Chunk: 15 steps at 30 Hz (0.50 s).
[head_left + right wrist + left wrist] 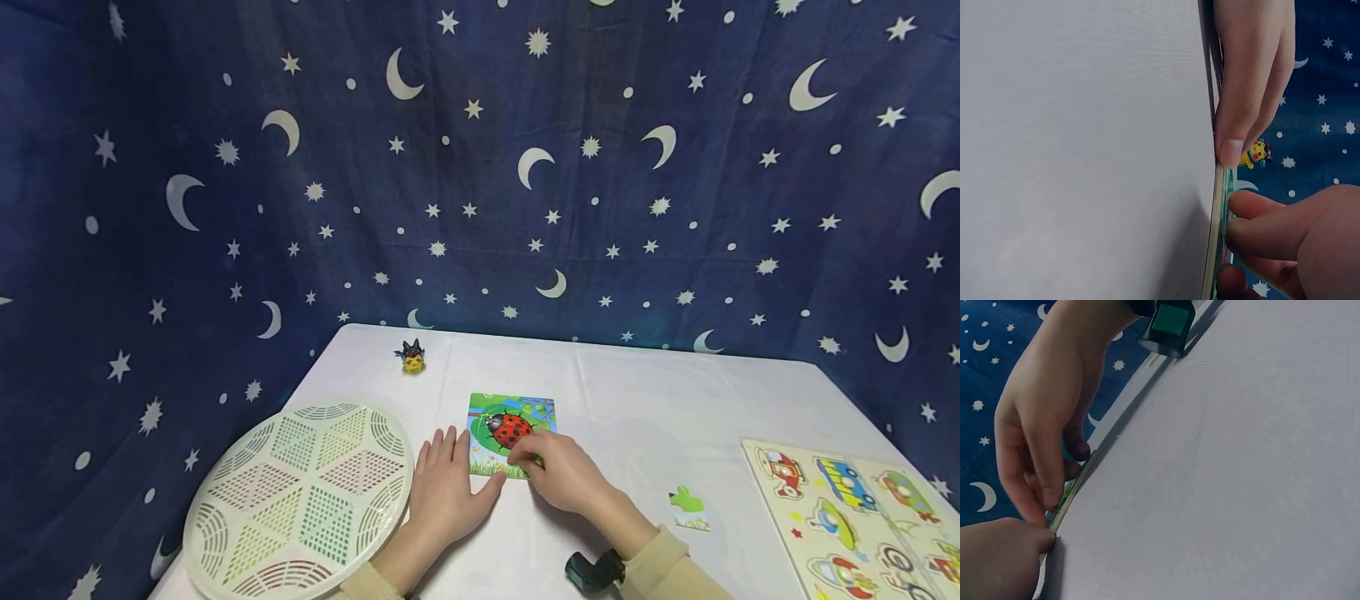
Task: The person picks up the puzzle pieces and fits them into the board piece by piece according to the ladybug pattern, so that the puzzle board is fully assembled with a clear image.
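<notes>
A square ladybug jigsaw puzzle (510, 427) lies in the middle of the table. My left hand (447, 483) rests palm down at its left side, fingers straight and spread, with the thumb at the puzzle's front edge. Over the lower right part of the picture, my right hand (566, 471) bends its fingers and pinches a puzzle piece (537, 459), of which only a little green shows. In the right wrist view the fingertips (1244, 203) touch the puzzle's face. A loose green puzzle piece (687, 508) with a white flowered edge lies farther right.
At the left stands a round white lattice tray (296, 500) with coloured holes. A small yellow and black figurine (412, 357) is behind the puzzle. Wooden vehicle puzzle boards (847, 508) lie at the right edge. A starry blue curtain (480, 167) hangs behind the white table (637, 400).
</notes>
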### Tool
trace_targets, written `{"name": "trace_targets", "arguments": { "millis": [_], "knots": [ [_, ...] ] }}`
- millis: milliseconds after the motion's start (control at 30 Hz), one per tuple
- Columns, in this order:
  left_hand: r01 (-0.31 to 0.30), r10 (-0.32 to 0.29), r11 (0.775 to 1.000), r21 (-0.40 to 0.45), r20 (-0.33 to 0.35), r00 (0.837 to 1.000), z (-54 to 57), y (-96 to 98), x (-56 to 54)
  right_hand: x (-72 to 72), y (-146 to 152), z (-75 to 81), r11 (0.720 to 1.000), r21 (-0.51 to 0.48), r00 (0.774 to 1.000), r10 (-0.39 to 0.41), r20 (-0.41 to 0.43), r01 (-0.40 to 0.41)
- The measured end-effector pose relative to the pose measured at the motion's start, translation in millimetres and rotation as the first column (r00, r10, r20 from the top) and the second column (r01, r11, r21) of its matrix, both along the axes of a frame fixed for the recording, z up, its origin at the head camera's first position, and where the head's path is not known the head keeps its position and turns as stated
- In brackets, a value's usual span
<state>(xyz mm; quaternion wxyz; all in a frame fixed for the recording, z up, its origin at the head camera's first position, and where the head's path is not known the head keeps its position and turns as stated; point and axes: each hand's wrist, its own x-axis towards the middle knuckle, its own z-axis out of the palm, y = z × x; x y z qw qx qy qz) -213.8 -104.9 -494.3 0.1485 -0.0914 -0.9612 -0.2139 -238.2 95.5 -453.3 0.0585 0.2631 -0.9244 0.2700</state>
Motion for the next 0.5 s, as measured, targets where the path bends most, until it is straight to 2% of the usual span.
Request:
{"name": "trace_targets", "arguments": {
  "millis": [500],
  "knots": [
    [-0.006, 0.006, 1.000, 0.007, 0.009, 1.000, 0.9, -0.2, 0.4, 7.9, 37, -0.4, 0.996, -0.062, 0.994, -0.065, 0.090, 0.071]
  ]
}}
